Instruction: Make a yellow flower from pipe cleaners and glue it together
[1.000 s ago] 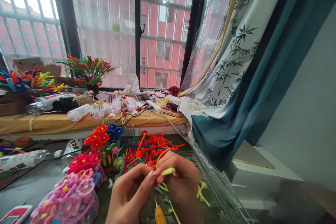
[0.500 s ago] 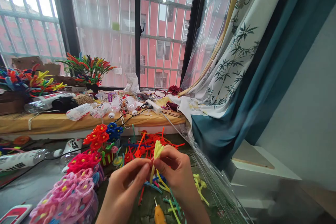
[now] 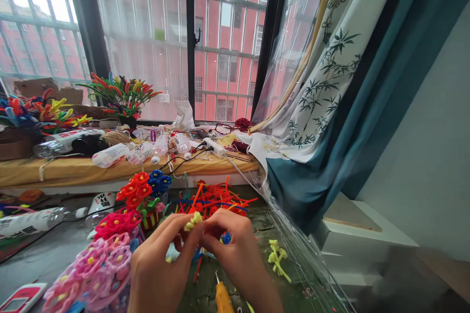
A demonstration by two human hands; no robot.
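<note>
A small pale yellow fuzzy piece [image 3: 193, 221] shows above the fingertips of my left hand [image 3: 161, 259], which are closed around it. My right hand [image 3: 235, 249] meets it from the right, its thumb and fingers pinched together at the same piece. Its lower part is hidden behind my fingers. Below my hands lies a tool with a yellow handle [image 3: 223, 298] and a thin metal tip. Several pale yellow fuzzy stems [image 3: 278, 259] lie on the dark table to the right of my right hand.
Red and orange fuzzy stems [image 3: 216, 198] lie behind my hands. Pink fuzzy flowers [image 3: 90, 274] and red ones [image 3: 135, 190] stand to the left. A plastic bottle [image 3: 33, 222] lies far left. Clear plastic sheeting [image 3: 301, 249] hangs at the right edge.
The yellow piece has moved left and lower, and its upright strands now show as a compact bunch. My left hand has shifted up around it; my right hand has tilted and lowered.
</note>
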